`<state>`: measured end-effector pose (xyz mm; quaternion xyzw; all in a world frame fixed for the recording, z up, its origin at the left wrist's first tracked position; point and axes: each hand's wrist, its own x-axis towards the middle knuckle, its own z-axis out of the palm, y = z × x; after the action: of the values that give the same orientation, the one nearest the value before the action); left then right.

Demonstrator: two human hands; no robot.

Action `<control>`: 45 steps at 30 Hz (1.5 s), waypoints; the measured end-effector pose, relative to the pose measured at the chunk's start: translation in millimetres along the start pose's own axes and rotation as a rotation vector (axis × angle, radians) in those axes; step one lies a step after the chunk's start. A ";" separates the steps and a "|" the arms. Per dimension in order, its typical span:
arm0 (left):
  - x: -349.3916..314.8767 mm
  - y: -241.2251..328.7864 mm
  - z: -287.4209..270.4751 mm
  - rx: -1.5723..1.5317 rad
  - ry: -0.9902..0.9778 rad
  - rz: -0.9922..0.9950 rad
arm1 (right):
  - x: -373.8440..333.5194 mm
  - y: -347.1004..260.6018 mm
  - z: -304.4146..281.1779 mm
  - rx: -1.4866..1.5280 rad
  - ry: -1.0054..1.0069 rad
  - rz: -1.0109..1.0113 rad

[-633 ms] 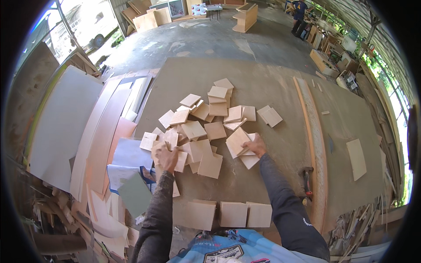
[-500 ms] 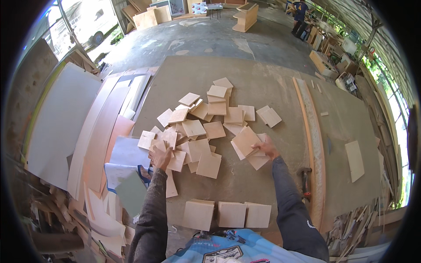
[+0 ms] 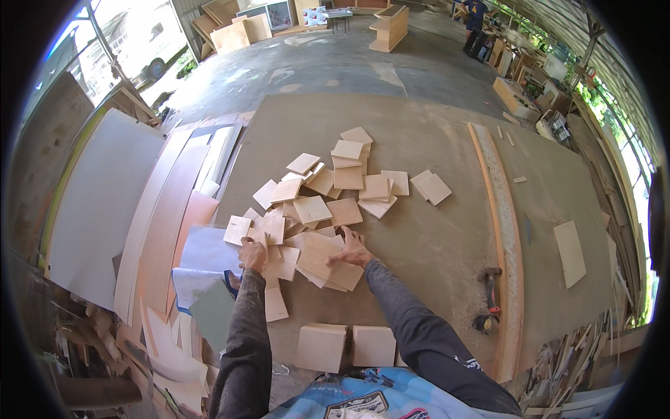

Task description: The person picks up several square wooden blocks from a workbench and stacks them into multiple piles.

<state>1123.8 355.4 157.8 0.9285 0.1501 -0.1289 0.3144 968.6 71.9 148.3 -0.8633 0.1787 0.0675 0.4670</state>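
Observation:
Square plywood pieces [image 3: 312, 209] lie in a loose, overlapping heap on the large brown worktable [image 3: 419, 279]. At the heap's right front, my right hand [image 3: 354, 251] is closed on a few plywood squares [image 3: 317, 253], thumb on the near side and fingers on the far side. My left hand [image 3: 252, 255] is at the heap's left edge, its fingers closed around the edge of a plywood square [image 3: 265, 239]. Part of that piece is hidden by the fingers. Close to my body stand neat stacks of squares [image 3: 320, 347], one partly covered by my right forearm.
A hammer [image 3: 490, 290] lies by a long wooden strip [image 3: 497, 244] on the right. Papers [image 3: 202, 283] and a grey-green sheet [image 3: 213, 311] rest beside my left forearm. Long boards [image 3: 157, 216] line the left side. A person [image 3: 476, 17] stands far right.
My right hand has moved left with its plywood squares, from the bare table to the heap's front. My left hand has stayed near the heap's left edge, shifting slightly.

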 end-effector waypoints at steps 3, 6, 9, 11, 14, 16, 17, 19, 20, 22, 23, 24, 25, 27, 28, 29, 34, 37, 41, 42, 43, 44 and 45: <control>-30.7 18.8 7.2 0.010 0.101 -0.002 | 4.8 17.6 -1.4 -0.008 -0.047 0.027; -8.7 -5.3 4.5 -0.078 0.024 -0.028 | 10.9 4.9 4.0 0.078 -0.200 0.158; -31.0 28.1 6.5 0.045 -0.123 -0.044 | 26.0 20.4 -9.7 0.136 -0.447 0.236; -42.9 36.5 14.8 0.068 -0.022 -0.017 | 26.3 11.7 -5.8 0.002 -0.468 0.276; -41.9 15.7 9.5 -0.025 -0.015 0.047 | -2.9 -39.1 -1.3 -0.203 -0.252 0.292; -50.5 29.5 16.6 -0.015 -0.045 0.091 | -2.9 -27.1 5.2 -0.231 -0.197 0.238; -54.2 36.9 20.5 0.006 -0.059 0.102 | -1.3 -17.6 5.7 -0.248 -0.172 0.212; -51.0 29.3 15.7 0.037 -0.052 0.142 | -8.1 -27.0 4.5 -0.162 -0.145 0.262; -49.9 25.2 13.7 0.052 -0.048 0.161 | -11.7 -31.7 4.3 -0.119 -0.132 0.286; -54.4 26.7 16.2 0.052 -0.020 0.177 | -11.8 -32.9 0.7 -0.056 -0.177 0.262; -56.3 25.9 16.7 0.052 -0.006 0.183 | -11.7 -33.7 -0.6 -0.025 -0.201 0.249; -57.8 26.1 19.5 0.028 0.002 0.191 | -10.6 -25.4 2.1 0.060 -0.163 0.241; -57.8 26.5 22.3 0.003 0.011 0.201 | -9.0 -16.7 6.8 0.144 -0.123 0.231; -56.5 23.4 24.7 -0.056 0.027 0.201 | -6.4 -7.8 9.8 0.284 -0.110 0.211; -55.1 20.1 24.4 -0.090 0.033 0.193 | -6.9 -7.3 8.8 0.339 -0.137 0.202; -53.9 16.9 24.1 -0.125 0.040 0.186 | -7.9 -7.5 9.0 0.334 -0.145 0.191; -79.6 23.6 17.9 -0.266 0.066 0.196 | -18.8 -12.0 -8.2 0.093 -0.169 0.078; -78.8 15.8 16.4 -0.488 -0.006 0.264 | -32.8 -23.4 -37.7 0.024 -0.196 -0.038; -66.2 10.1 27.8 -0.660 -0.121 0.341 | -36.4 3.3 -62.0 -0.160 -0.088 -0.098; -60.0 10.2 30.5 -0.678 -0.186 0.373 | -37.7 19.1 -67.7 -0.196 0.012 -0.179; -53.2 9.5 31.9 -0.694 -0.248 0.405 | -41.1 38.1 -72.6 -0.231 0.110 -0.262; -50.6 9.8 34.9 -0.709 -0.312 0.435 | -45.9 54.3 -80.8 -0.267 0.206 -0.342; -54.4 15.7 35.8 -0.772 -0.349 0.447 | -51.0 61.1 -97.2 -0.143 0.196 -0.486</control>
<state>1074.2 310.5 156.9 0.7178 -0.0713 -0.1469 0.6768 893.8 -26.9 168.8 -0.9142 0.0053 -0.1180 0.3877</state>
